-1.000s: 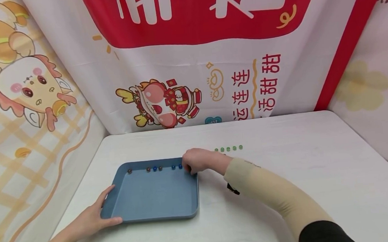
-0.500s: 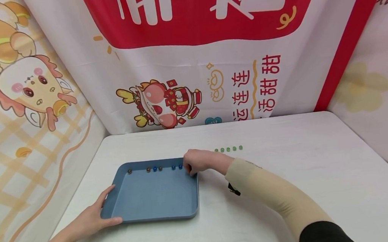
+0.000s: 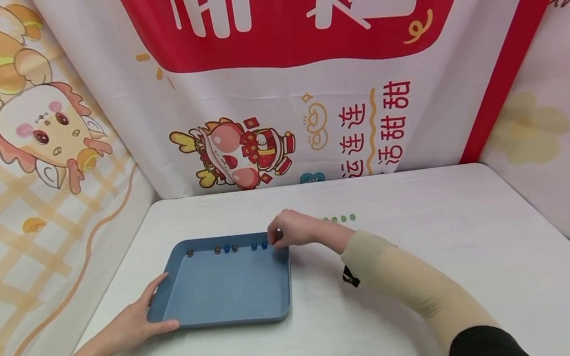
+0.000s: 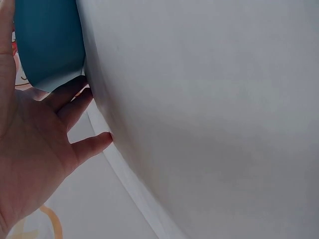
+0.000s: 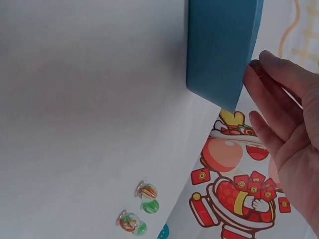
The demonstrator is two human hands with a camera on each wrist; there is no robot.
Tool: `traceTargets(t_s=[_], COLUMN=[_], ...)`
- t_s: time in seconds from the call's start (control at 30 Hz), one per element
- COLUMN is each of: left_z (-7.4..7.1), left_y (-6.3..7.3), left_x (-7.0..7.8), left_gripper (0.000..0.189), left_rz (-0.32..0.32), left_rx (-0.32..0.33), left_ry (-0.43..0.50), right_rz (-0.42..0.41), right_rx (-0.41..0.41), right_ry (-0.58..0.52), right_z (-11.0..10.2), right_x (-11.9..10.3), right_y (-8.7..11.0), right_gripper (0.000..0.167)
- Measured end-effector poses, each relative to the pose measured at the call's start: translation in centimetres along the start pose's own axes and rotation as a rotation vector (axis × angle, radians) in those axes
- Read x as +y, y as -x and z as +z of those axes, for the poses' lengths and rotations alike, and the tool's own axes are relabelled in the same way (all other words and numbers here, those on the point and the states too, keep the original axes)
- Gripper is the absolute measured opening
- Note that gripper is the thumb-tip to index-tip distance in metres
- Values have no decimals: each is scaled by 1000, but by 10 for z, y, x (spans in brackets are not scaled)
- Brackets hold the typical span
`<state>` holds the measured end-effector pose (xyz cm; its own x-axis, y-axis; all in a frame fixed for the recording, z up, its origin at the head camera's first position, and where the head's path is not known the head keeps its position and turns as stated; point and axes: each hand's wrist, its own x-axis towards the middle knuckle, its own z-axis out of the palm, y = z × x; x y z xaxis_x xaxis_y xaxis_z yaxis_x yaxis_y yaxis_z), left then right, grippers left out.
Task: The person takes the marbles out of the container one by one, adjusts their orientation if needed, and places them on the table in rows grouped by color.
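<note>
In the head view, a blue tray [image 3: 223, 286] sits on a white table [image 3: 419, 218]. The left hand [image 3: 133, 323] is spread wide, with its thumb on the near edge and its fingers along the left side, touching the tray. The right hand [image 3: 293, 229], coming out of a tan sleeve [image 3: 403, 275], is at the far right corner of the tray. Its thumb and first finger pinch together on what looks like a dark red marble [image 5: 255, 65], but the view is too dim to be sure. Inside the tray, three brown marbles [image 3: 217, 251] and three blue marbles [image 3: 264, 246] lie along the far wall. Behind the right arm, green marbles [image 3: 343, 218] sit in a row on the table.
</note>
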<state>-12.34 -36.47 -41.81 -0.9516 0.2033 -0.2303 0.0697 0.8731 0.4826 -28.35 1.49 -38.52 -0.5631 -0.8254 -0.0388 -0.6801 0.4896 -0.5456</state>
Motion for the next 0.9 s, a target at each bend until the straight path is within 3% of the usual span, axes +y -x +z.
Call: traceTargets(t_s=[0.37,0.9], left_z=[1,2], left_y=[-1,-1], left_x=[0,-1], left_gripper=[112,112], left_rz=[-10,0], left_rx=[2,8], left_ry=[-2,-1], right_rz=[-30,126], right_rx=[91,184], right_ry=[-77,-168], right_z=[-13,-26], right_x=[12,47], right_y=[27,72], right_gripper=[12,13])
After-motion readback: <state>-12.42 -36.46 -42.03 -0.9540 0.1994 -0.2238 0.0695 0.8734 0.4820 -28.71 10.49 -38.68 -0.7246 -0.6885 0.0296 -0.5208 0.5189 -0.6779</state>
